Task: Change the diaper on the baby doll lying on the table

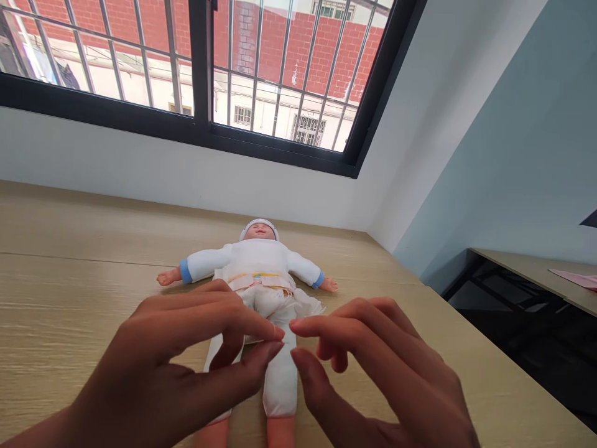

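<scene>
A doll [260,255] lies on its back on a wooden table, arms spread. It wears a white cap, a white top with blue cuffs and white leggings; a diaper [261,283] with coloured marks is around its waist. Above the legs, my left hand [200,354] has thumb and index fingertips pinched together; anything between them is too small to make out. Facing it, my right hand [373,367] holds nothing, its thumb and index tips apart. Both hands hide parts of the doll's legs.
The wooden table [93,311] reaches the wall below a barred window [203,74]. At the right, past the table's edge, stands another table [527,267] with a dark frame and a pink item [578,278] on top.
</scene>
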`<state>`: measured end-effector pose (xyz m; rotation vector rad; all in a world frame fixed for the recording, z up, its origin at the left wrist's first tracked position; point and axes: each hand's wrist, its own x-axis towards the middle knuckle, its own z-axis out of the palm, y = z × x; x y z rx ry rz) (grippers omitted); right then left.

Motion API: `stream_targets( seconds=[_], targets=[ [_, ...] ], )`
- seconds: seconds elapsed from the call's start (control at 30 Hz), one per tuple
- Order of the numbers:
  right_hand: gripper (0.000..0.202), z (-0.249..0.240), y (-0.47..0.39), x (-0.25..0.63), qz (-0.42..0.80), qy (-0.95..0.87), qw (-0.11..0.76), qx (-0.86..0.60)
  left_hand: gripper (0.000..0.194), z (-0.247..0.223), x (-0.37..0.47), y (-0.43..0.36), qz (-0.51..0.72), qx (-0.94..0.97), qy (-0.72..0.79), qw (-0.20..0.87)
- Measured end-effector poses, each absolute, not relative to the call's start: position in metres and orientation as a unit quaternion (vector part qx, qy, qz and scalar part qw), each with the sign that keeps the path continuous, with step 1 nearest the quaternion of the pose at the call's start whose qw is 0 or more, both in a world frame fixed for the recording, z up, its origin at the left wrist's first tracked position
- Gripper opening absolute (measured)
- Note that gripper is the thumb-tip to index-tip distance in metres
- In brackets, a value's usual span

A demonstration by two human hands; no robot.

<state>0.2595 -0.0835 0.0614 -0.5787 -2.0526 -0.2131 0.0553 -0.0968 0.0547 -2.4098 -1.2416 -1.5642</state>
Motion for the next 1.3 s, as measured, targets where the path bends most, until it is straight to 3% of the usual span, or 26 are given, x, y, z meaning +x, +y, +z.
stream_targets(
  seconds=[0.17, 0.5, 0.73, 1.3],
  targets=[
    [0.011, 0.054, -0.081, 0.258, -0.086, -0.841, 0.480, -0.235, 0.014, 0.051, 0.053, -0.097, -0.492, -0.777, -0.389, -0.050],
    [0.016, 0.055, -0.083, 0.254, -0.127, -0.831, 0.490, -0.231, 0.021, 0.050, 0.060, -0.099, -0.471, -0.795, -0.380, -0.041],
    [0.016, 0.053, -0.083, 0.258, -0.143, -0.826, 0.483, -0.254, 0.021, 0.044, 0.056, -0.098, -0.474, -0.776, -0.405, -0.095],
    [0.014, 0.061, -0.080, 0.266, -0.165, -0.832, 0.449, -0.282, 0.012, 0.043, 0.034, -0.099, -0.447, -0.766, -0.461, -0.027]
  ],
)
